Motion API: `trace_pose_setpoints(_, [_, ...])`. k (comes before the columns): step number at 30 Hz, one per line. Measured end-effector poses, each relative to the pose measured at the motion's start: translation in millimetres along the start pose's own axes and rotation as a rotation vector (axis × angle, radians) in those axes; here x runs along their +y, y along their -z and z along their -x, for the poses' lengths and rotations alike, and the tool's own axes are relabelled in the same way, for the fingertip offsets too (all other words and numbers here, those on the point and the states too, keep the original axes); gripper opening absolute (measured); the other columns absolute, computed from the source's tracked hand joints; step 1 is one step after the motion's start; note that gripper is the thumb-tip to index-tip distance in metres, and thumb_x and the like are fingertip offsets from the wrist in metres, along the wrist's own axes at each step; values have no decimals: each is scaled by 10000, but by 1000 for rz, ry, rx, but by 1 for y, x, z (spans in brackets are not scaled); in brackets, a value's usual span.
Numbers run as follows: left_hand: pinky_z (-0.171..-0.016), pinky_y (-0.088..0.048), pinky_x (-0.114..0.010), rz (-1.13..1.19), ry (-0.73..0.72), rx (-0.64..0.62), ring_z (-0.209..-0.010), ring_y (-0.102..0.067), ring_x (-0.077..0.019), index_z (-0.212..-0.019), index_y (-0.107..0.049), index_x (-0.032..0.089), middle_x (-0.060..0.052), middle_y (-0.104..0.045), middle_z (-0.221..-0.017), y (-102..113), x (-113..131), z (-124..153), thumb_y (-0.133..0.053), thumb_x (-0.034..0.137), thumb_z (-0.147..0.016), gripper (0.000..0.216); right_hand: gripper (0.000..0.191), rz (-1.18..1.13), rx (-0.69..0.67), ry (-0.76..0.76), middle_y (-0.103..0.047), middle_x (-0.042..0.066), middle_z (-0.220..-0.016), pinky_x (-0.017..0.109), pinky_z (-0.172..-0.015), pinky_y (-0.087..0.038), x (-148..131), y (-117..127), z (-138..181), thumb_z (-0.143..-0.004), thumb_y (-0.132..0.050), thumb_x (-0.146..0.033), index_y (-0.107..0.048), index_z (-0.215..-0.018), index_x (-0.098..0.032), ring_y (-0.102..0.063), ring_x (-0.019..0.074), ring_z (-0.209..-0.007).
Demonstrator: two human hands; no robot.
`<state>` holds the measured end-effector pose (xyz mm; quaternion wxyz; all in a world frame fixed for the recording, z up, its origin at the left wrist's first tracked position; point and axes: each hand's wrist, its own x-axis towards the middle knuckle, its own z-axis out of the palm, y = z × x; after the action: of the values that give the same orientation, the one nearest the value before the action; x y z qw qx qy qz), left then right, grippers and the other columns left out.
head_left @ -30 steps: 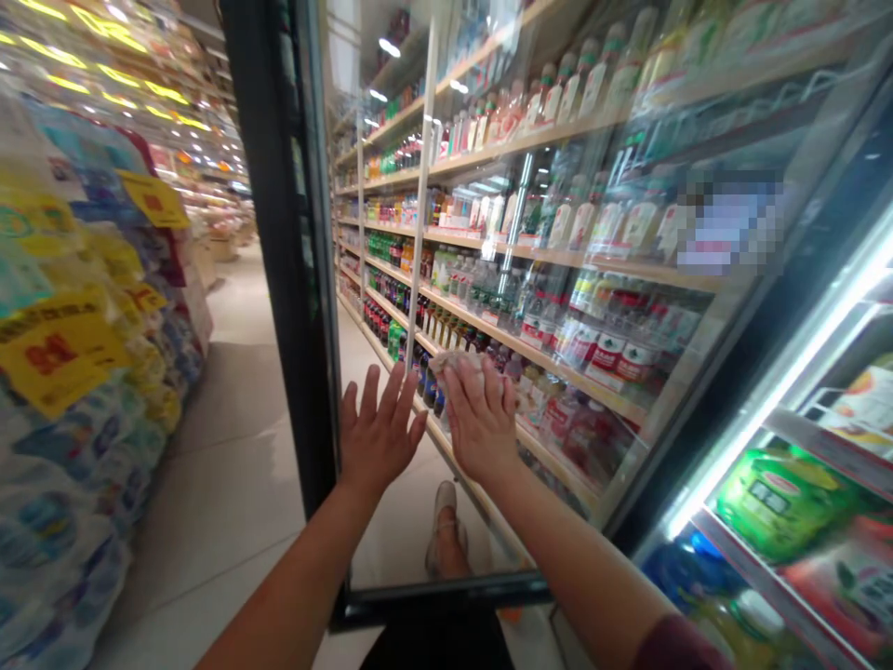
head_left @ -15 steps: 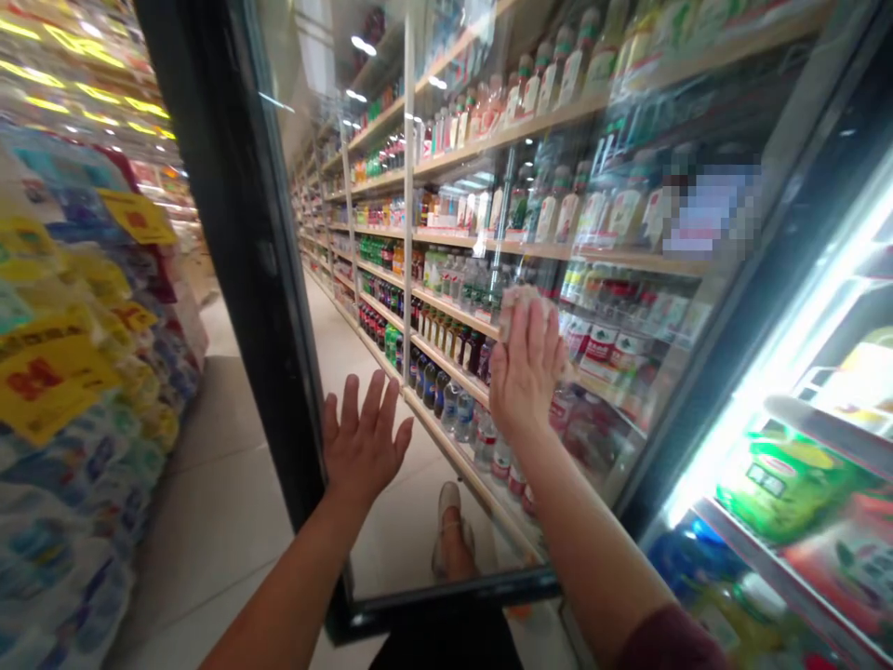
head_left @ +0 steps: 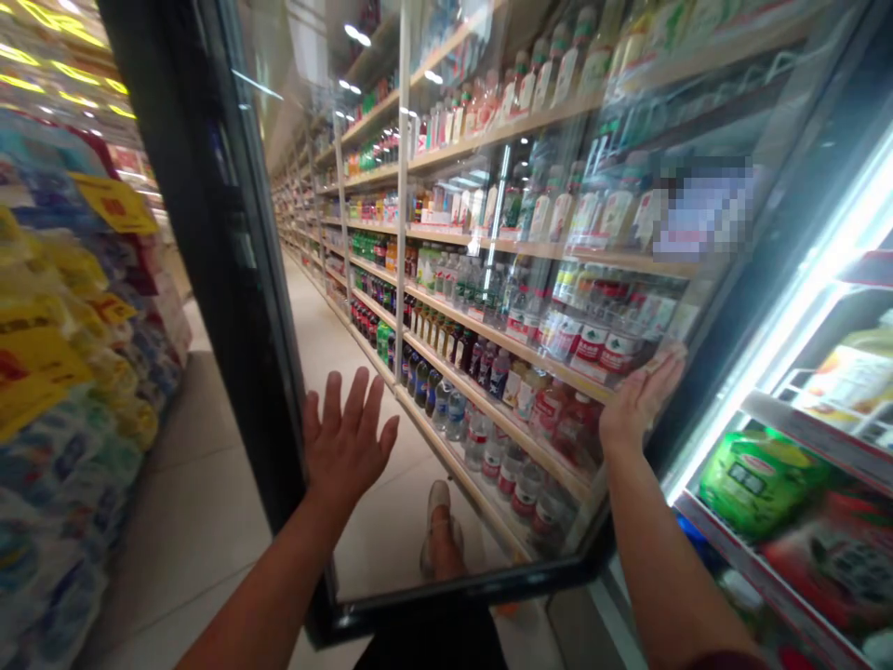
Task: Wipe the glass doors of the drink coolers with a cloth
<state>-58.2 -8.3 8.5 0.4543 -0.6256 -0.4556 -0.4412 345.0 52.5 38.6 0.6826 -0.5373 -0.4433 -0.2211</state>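
An open glass fridge door (head_left: 446,140) with a black frame (head_left: 216,279) stands before me and mirrors shelves of bottles. My left hand (head_left: 345,445) lies flat on the glass near the left frame, fingers spread and holding nothing. My right hand (head_left: 640,395) presses against the glass near the door's right edge. A pale cloth (head_left: 664,357) peeks out under its fingertips and is mostly hidden by the hand.
The lit fridge interior at the right holds green packets (head_left: 757,475) on wire shelves. Stacked wrapped packs with yellow price tags (head_left: 76,372) line the left of the tiled aisle (head_left: 202,484). My shoe (head_left: 438,526) shows through the glass below.
My right hand with the cloth slid up and then right across the glass to the door's right edge. The door has swung further open. My left hand stayed flat on the glass.
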Motion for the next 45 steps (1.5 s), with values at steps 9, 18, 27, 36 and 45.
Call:
trace_pose_setpoints(9, [-1275,-87,-476,9,-12,18,-1562,-105,-263,-1601,-215,198,-112,-395,-1589,1,2,-3,-612,342,-945,781,730,19,57,99,-221,234,-1651,558,-1259,-111,-48,-17,-56,-1041,-158,-512,-229,-1590,-37,-145,324,-1558])
trace_pose_setpoints(18, [-1267,-120,-493,10,-6,7,-1553,-133,-284,-1610,-187,209,-121,-425,-1568,2,3,-2,-597,325,-955,781,636,54,-229,739,-389,93,-1612,550,-1249,-144,-181,-39,89,-1012,-425,-267,-225,-1613,-212,-111,299,-1568])
trace_pose_setpoints(27, [-1248,-210,-493,250,-54,171,-1553,-148,-271,-1620,-78,214,-136,-218,-1661,2,-1,-3,-408,334,-1023,693,645,-52,-500,787,-285,41,-1664,496,-1263,-125,-226,-37,132,-1014,-413,-261,-194,-1617,-196,-24,265,-1578])
trace_pose_setpoints(36, [-1178,-318,-444,132,84,-26,-1458,-391,-311,-1562,-319,145,-193,-512,-1475,33,28,-17,-553,369,-965,679,674,-143,-312,647,-213,147,-1677,445,-1204,-328,-171,-25,102,-1028,-317,-190,-10,-1628,-189,-225,236,-1548])
trace_pose_setpoints(45, [-1203,-257,-541,60,283,95,-1471,-351,-331,-1520,-430,199,-176,-510,-1468,34,20,-45,-539,176,-928,602,665,174,-163,663,-336,140,-1633,513,-1258,-116,-129,-34,81,-1042,-385,-344,-102,-1627,-202,-159,255,-1563])
